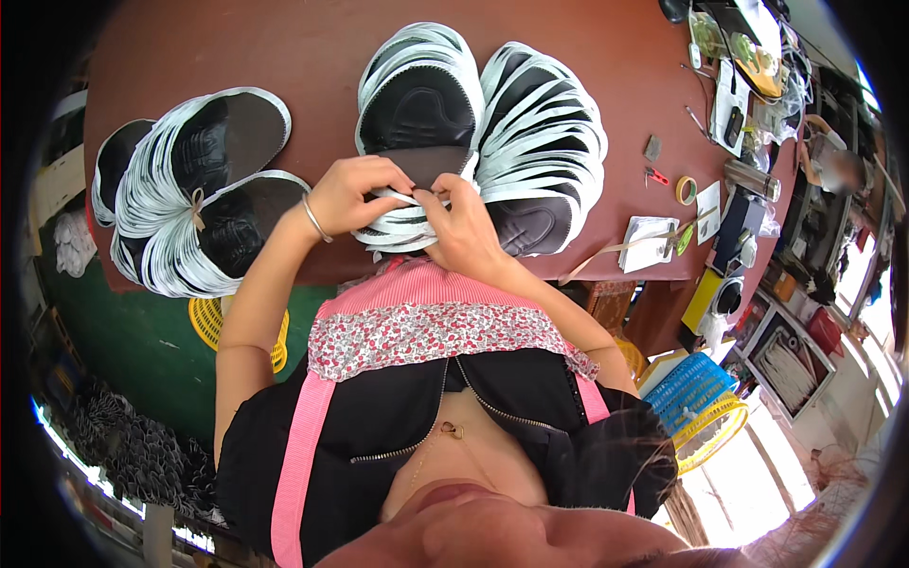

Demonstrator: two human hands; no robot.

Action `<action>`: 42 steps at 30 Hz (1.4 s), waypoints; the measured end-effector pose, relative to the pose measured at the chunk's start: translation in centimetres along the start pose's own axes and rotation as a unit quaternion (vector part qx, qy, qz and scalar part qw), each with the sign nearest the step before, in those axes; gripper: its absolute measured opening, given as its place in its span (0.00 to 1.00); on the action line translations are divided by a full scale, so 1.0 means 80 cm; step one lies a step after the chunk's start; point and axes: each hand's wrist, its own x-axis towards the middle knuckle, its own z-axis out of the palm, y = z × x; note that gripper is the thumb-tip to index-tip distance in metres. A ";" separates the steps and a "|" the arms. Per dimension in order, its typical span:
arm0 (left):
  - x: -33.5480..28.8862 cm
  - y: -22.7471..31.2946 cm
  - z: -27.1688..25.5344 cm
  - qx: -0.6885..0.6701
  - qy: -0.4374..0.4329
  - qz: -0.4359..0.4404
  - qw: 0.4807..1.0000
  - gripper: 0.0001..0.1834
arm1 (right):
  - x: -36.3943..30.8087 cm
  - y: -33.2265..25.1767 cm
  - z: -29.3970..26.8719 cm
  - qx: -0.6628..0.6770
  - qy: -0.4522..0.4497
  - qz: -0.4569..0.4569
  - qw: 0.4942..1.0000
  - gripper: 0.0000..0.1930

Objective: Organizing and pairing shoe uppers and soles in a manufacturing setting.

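Observation:
In front of me on the table lie stacks of black, rounded shoe pieces with white edging, which look like shoe uppers. At the near end of the middle stack [418, 118], my left hand [365, 194] pinches the edge of a shoe piece [417, 163] with thumb and fingers. My right hand [461, 222] is closed on the same edge, close beside the left; the fingertips nearly meet. Against the middle stack's right side rests a fanned stack [544, 142]. To the left, apart from my hands, sits a bundle of shoe pieces [180, 189] gathered with a tan tie [197, 208].
The red-brown table [284, 47] ends just before my body. On its right are a tape roll [686, 190], a red clip [656, 176], white paper slips [648, 242] and a strap [606, 248]. Blue and yellow baskets [686, 393] stand low right. Another person [833, 170] is far right.

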 end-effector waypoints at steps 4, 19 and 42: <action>0.036 -0.043 -0.012 -0.194 0.156 -0.121 0.961 0.13 | 0.015 -0.003 -0.022 -0.101 -0.002 -0.032 0.994 0.28; 0.035 -0.041 -0.002 -0.070 0.101 -0.012 0.992 0.11 | 0.031 0.005 -0.053 0.027 -0.055 -0.037 0.997 0.30; 0.010 0.017 0.040 -0.110 0.290 -0.156 0.938 0.17 | 0.096 0.108 -0.065 0.373 -0.185 0.173 0.892 0.05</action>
